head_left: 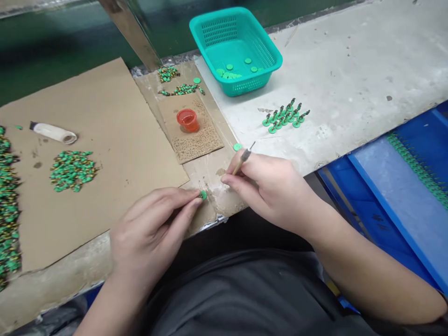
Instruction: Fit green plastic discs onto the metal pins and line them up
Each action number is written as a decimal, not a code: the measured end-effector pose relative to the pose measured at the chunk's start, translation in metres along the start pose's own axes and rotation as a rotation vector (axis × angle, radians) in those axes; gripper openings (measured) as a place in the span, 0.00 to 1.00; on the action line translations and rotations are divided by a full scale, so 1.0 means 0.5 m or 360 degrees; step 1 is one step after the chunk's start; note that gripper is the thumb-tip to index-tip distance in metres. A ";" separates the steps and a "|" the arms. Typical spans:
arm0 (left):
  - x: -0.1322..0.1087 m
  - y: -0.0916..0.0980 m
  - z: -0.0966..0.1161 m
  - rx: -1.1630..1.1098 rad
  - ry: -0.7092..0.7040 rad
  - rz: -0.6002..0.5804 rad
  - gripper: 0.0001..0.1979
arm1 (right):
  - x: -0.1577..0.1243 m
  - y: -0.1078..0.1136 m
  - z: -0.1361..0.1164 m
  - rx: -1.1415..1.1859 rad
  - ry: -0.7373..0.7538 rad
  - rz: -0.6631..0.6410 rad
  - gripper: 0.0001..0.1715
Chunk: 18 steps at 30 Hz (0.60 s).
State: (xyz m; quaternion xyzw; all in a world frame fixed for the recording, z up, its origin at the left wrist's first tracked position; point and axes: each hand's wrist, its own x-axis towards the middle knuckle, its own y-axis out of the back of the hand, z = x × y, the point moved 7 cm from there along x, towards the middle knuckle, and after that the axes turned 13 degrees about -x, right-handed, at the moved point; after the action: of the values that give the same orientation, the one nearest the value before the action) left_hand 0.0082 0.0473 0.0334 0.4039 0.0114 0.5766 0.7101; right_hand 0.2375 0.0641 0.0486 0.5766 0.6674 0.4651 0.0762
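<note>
- left hand (154, 233) pinched shut on a tiny green piece (203, 194) right at the fingertips, maybe a figure base, too small to tell
- right hand (269, 191) grips a thin brush (242, 158), metal ferrule poking past the knuckles
- slick plastic in a two-finger pinch could pop out onto the rough cardboard (115, 140)
- round orange cup (188, 120) beyond the fingers, easy to knock

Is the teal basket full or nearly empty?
Nearly empty: the teal basket holds only a few green discs, and most of its floor is bare.
</note>
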 end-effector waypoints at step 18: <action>-0.007 -0.001 -0.008 -0.0010 0.0192 0.0155 0.05 | -0.002 -0.083 -0.031 0.0037 0.0074 0.0128 0.19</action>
State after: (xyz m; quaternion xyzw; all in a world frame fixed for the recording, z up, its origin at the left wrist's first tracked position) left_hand 0.0053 0.0463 0.0290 0.3663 0.0326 0.6338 0.6805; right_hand 0.1989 0.0590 0.0274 0.5929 0.6507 0.4732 0.0353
